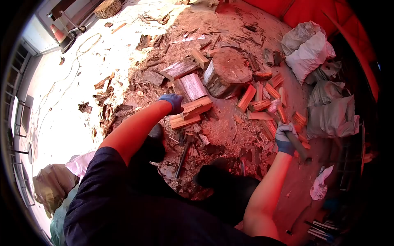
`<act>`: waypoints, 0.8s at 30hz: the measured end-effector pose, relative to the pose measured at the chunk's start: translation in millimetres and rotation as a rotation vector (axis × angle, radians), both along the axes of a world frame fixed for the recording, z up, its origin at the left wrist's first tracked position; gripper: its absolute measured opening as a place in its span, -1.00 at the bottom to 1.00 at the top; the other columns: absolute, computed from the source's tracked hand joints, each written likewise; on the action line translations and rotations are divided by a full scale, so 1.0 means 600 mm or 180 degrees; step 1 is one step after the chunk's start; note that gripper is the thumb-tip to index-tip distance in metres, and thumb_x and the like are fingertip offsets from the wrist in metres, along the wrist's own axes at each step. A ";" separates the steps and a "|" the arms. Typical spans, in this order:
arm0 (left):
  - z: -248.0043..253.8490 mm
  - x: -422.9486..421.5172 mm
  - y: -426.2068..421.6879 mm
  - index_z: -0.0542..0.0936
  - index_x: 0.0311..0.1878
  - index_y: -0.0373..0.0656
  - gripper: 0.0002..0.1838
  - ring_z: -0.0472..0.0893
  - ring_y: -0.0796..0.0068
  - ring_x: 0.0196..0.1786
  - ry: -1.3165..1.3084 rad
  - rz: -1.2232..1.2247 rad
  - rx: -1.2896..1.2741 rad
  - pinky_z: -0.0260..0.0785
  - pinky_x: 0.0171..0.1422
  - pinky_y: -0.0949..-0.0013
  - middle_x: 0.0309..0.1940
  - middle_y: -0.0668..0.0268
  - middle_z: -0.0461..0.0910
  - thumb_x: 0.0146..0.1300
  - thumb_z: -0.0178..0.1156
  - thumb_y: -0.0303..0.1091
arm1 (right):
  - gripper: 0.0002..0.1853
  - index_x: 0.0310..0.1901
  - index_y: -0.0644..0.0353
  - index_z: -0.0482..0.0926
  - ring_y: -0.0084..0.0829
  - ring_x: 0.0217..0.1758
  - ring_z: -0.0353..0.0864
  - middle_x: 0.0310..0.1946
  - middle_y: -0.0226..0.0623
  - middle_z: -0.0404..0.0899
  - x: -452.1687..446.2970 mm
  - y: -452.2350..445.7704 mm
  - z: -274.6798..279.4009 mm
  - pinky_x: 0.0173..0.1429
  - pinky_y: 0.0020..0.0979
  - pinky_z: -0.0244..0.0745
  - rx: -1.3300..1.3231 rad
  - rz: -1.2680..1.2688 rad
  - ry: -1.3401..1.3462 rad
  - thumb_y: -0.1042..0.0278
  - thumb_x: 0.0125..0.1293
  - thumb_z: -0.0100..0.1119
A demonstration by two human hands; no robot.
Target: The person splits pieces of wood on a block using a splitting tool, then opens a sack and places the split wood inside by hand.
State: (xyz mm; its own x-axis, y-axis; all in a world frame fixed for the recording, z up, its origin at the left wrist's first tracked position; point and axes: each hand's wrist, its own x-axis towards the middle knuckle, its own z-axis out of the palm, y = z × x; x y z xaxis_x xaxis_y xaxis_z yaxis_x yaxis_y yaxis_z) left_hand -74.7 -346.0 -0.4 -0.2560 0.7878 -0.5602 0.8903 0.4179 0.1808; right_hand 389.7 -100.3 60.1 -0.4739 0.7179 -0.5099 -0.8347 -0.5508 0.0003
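Note:
My left hand (173, 102), in a blue and grey glove, is closed at the left end of some split wood pieces (196, 107); what its fingers hold, if anything, is hidden. Just behind those pieces lies a split log with pale bark (193, 87). To the right, my right hand (285, 137), gloved the same way, is wrapped round a dark wooden handle (298, 146). The handle slants down to the right, and its far end is hard to make out among the wood. A round chopping block (230, 69) stands between and beyond my hands.
Split firewood (259, 98) lies scattered right of the block. Full sacks (333, 110) stand at the right. A long-handled tool (184, 156) lies near my feet. Bark and chips cover the ground. At the upper left are a cable (76, 57), a cone (58, 33) and a log round (107, 8).

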 end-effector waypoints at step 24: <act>0.113 -0.042 0.311 0.24 0.39 -0.09 0.00 0.62 0.11 0.15 -0.0271 -0.0126 0.1487 0.47 0.24 0.16 0.05 0.04 0.61 -0.11 0.60 -0.15 | -0.44 0.19 0.59 0.10 -0.52 -0.52 0.56 -0.56 -0.44 0.54 -0.070 0.027 0.008 -0.32 -0.43 0.57 0.0560 -0.0387 0.0425 0.43 0.36 0.16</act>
State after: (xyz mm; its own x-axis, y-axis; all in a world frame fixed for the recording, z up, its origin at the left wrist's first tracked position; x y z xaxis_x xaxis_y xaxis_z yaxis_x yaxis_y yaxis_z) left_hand -100.1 -159.5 67.2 -0.1895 0.9685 -0.1614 0.8778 0.2407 0.4142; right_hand 347.9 -84.1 64.7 -0.4333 0.8460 -0.3108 -0.8938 -0.4475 0.0280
